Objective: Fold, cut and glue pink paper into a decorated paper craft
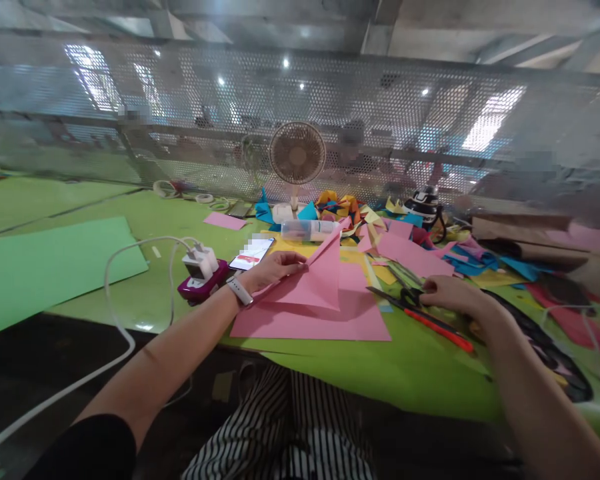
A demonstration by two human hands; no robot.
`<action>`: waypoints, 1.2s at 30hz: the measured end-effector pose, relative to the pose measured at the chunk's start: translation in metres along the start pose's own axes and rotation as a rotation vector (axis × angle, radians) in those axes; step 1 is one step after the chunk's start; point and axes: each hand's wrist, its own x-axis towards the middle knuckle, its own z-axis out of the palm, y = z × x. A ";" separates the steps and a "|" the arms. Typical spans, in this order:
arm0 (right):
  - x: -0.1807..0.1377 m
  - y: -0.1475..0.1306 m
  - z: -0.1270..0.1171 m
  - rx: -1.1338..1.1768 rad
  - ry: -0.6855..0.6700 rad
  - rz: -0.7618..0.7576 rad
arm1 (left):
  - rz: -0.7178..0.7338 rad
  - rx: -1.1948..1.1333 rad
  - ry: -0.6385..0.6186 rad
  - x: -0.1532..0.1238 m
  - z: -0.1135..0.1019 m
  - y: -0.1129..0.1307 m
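My left hand (280, 267), with a pale watch band at the wrist, pinches the upper edge of a folded pink sheet of paper (315, 283). That sheet stands partly raised over a flat pink sheet (310, 325) at the table's front. To the right, my right hand (450, 297) has its fingers closed at the black handles of a pair of scissors (407, 297), whose blades point left. Part of the handles is hidden by the fingers. Just below lies a red-orange handled tool (445, 331), its kind unclear.
A phone (253, 253) and white chargers on a purple block (203, 283) lie left, with a white cable trailing off the table. A clear bottle (310, 230), coloured paper scraps (415, 250) and a fan (297, 153) stand behind. Green paper (60, 267) lies far left; a black case (550, 353) right.
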 end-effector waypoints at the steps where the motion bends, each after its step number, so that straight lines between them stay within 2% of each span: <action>1: -0.001 -0.001 0.000 0.006 0.024 0.004 | -0.001 -0.014 0.000 0.000 0.000 -0.001; 4: -0.002 -0.004 0.001 0.013 0.041 0.001 | 0.016 -0.044 -0.009 0.000 -0.001 -0.002; 9: 0.003 -0.005 0.007 0.081 -0.069 -0.033 | 0.005 0.009 -0.003 -0.001 -0.001 0.000; 15: 0.006 0.006 0.012 0.238 -0.144 -0.055 | 0.006 -0.025 0.010 -0.001 -0.002 0.001; 19: -0.002 0.016 0.004 0.379 -0.201 -0.007 | 0.007 -0.057 0.024 -0.002 -0.002 0.003; 22: -0.011 0.018 -0.007 0.536 -0.165 0.000 | 0.003 -0.051 0.046 -0.002 -0.002 0.005; 25: -0.019 0.006 -0.015 0.754 -0.082 -0.067 | 0.030 -0.051 0.079 -0.001 -0.003 0.004; 27: -0.024 -0.011 -0.015 0.866 -0.093 -0.133 | 0.033 -0.064 0.097 0.000 -0.004 0.004; 32: -0.036 -0.059 -0.004 0.937 -0.288 -0.268 | 0.014 -0.117 0.138 0.000 -0.007 0.004; 36: -0.046 -0.077 0.002 0.915 -0.418 -0.295 | 0.042 -0.136 0.174 0.002 -0.008 0.003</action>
